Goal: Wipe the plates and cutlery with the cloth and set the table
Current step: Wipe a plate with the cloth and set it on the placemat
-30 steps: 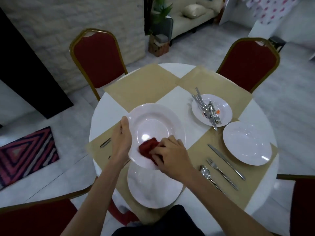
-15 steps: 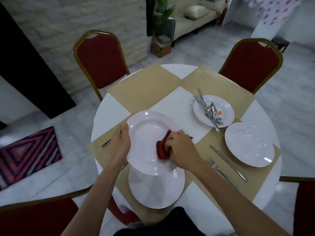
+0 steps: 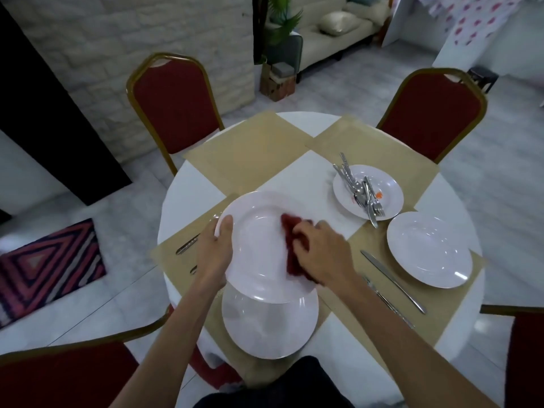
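My left hand (image 3: 216, 254) grips the left rim of a large white plate (image 3: 256, 254), held tilted above the table. My right hand (image 3: 321, 254) presses a dark red cloth (image 3: 291, 248) against the plate's right side. Under it, near the table's front edge, lies a second white plate (image 3: 270, 328) on a tan placemat. At the right a third white plate (image 3: 429, 248) rests on a placemat beside a knife (image 3: 391, 281) and a fork (image 3: 385, 301) partly hidden by my forearm. Farther back, a smaller plate (image 3: 385, 187) carries a pile of cutlery (image 3: 359, 189).
The round white table (image 3: 188, 195) bears several tan placemats (image 3: 244, 148). A utensil handle (image 3: 187, 248) pokes out left of my left hand. Red chairs with gold frames stand at the far left (image 3: 173, 107), far right (image 3: 432, 113), near left and near right.
My right hand has slid the red cloth from the plate's lower middle across to its right side. The held plate has tipped slightly; the spoon beside the fork is now hidden behind my forearm.
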Tool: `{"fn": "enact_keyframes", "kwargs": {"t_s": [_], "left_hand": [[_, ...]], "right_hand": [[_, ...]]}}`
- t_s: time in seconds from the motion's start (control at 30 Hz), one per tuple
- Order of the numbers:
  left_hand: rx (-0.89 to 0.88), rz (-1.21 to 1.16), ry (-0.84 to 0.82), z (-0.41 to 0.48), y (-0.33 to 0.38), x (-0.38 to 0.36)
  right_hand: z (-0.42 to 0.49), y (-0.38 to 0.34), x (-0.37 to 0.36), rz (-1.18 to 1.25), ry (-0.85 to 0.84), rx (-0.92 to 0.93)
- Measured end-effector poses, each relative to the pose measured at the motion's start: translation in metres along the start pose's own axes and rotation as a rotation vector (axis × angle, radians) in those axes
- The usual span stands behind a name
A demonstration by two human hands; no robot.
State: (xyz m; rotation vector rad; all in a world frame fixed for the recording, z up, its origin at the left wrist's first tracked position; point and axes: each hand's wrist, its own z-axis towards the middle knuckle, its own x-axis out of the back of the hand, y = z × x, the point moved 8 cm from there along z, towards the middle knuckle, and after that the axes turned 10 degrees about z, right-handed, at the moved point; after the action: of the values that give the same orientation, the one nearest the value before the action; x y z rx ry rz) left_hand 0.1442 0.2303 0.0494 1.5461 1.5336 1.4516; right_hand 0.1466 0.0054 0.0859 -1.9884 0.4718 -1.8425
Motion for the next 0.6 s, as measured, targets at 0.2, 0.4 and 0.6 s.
{"fn": "enact_keyframes", "kwargs": {"t_s": [0.2, 0.4, 0.6], "left_hand": [[-0.039, 0.071, -0.147, -0.016, 0.027, -0.021], [-0.114, 0.206, -0.267, -0.012, 0.045, -0.025], [-0.296, 0.368, -0.450, -0.020, 0.071, -0.037]], "right_hand": [[0.034, -0.009, 0.062, 0.498, 0.402, 0.054], [0.033, -0.038, 0.035, 0.163, -0.009, 0.329], [0.048, -0.033, 0.040, 0.274, -0.231, 0.303]]}}
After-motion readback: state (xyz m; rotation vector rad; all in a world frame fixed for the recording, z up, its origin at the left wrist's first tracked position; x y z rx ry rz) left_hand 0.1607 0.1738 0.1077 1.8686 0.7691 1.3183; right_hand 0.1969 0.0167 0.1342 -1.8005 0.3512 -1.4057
